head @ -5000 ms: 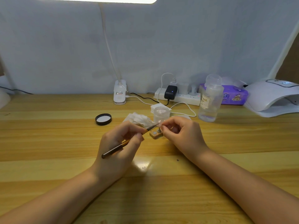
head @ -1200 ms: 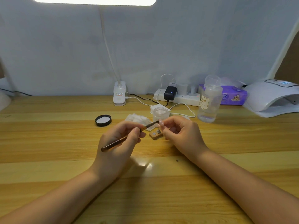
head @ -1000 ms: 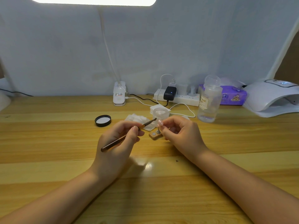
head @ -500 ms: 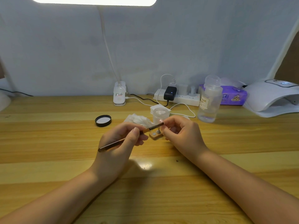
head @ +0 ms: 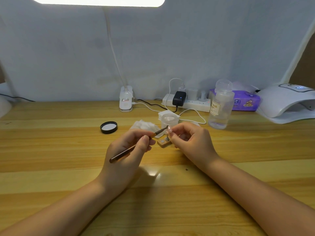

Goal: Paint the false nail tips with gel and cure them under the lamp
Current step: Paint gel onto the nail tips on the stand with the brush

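Evidently painting is under way: the left hand [head: 127, 150] pinches a brush [head: 136, 145], its tip at the nail tip [head: 169, 128] pinched by the right hand [head: 190, 140] above a wooden holder [head: 163, 143]. Curing remains; the lamp [head: 286, 103] sits on the counter [head: 51, 150], well right of both hands.

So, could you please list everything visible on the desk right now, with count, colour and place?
desk: one, light wood, under everything
brush: one, brown, in left hand
nail tip: one, pale pink, at right fingertips
wooden block: one, tan, between hands
jar: one, clear, behind hands
lid: one, black, left of centre
pads: white, beside jar
bottle: one, clear, right
power strip: one, white, rear
tissue pack: one, purple, rear right
curing lamp: one, white, far right
desk-lamp base: one, white, rear
left hand: holds brush
right hand: pinches nail tip
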